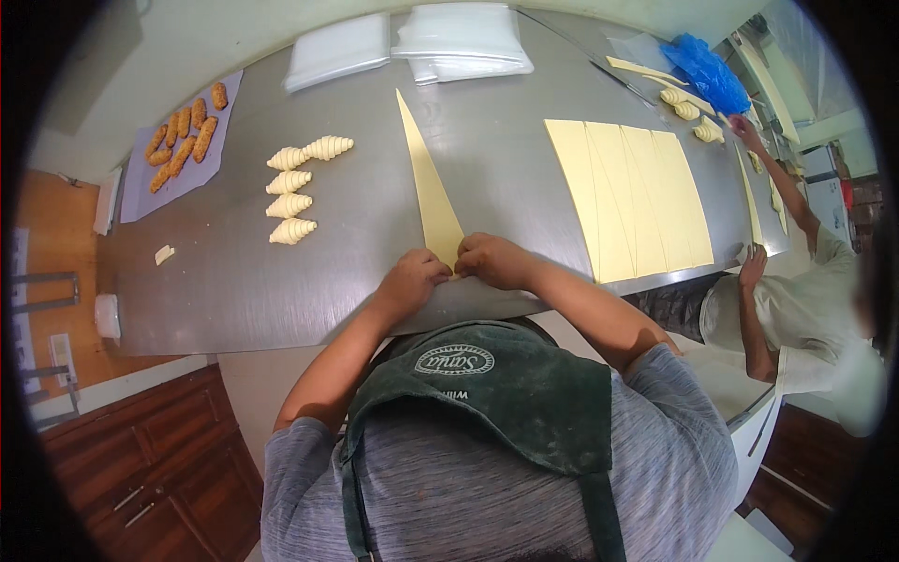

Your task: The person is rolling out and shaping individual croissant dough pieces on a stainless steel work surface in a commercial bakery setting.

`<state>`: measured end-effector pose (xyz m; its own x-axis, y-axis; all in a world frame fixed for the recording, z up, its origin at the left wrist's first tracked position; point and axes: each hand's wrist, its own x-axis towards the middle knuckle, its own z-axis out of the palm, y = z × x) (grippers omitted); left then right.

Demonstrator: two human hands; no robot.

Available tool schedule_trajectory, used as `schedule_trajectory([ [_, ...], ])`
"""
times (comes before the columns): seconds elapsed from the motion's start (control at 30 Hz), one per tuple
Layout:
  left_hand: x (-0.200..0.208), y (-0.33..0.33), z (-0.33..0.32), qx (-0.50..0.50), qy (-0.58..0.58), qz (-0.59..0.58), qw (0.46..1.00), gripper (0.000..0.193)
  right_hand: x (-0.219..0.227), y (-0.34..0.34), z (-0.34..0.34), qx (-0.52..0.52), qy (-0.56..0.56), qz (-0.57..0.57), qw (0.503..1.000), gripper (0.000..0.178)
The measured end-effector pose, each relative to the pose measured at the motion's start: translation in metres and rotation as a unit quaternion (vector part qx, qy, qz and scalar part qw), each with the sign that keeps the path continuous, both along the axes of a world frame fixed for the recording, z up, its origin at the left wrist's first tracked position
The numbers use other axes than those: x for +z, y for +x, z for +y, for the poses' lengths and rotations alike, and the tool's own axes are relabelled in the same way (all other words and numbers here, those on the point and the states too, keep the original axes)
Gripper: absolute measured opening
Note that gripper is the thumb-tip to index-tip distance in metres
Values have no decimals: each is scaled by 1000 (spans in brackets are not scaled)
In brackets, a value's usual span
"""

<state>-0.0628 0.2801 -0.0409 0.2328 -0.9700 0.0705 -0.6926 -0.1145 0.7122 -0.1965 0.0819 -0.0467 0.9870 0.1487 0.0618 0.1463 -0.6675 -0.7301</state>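
Observation:
A long triangle of pale dough point(427, 183) lies on the steel table in front of me, its narrow tip pointing away. At its wide near end, my left hand point(412, 281) is closed, the fingertips pinching the left part of the edge. My right hand point(496, 260) is likewise closed on the dough edge, close beside the left. The fingers partly hide that edge. Several rolled raw croissants point(289, 205) rest to the left, the far two side by side. To the right is a flat dough sheet point(629, 201) marked by slanting cut lines into triangles.
Crumb-coated rolls point(183, 140) lie on purple paper at far left, near a small dough scrap point(165, 254). Clear plastic bags point(464, 37) lie along the back. At right, a co-worker point(796, 309) handles dough strips beside a blue plastic bag point(707, 73) and a knife point(623, 82).

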Motion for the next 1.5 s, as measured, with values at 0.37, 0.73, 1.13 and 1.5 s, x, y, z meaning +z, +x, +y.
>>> schedule_trajectory([
  [0.37, 12, 2, -5, -26, 79, 35, 996, 13, 17, 11, 4, -5, -28, 142, 989, 21],
  [0.73, 0, -12, 11, -16, -18, -59, 998, 13, 2, -15, 10, 17, -69, -35, 997, 14],
  [1.13, -1, -2, 12, -36, -97, -212, 972, 11, -7, -17, 6, -16, -144, -189, 971, 16],
  [1.5, -11, -1, 18, 18, -138, -280, 950, 24, -9, -17, 3, -38, -131, -175, 975, 25],
])
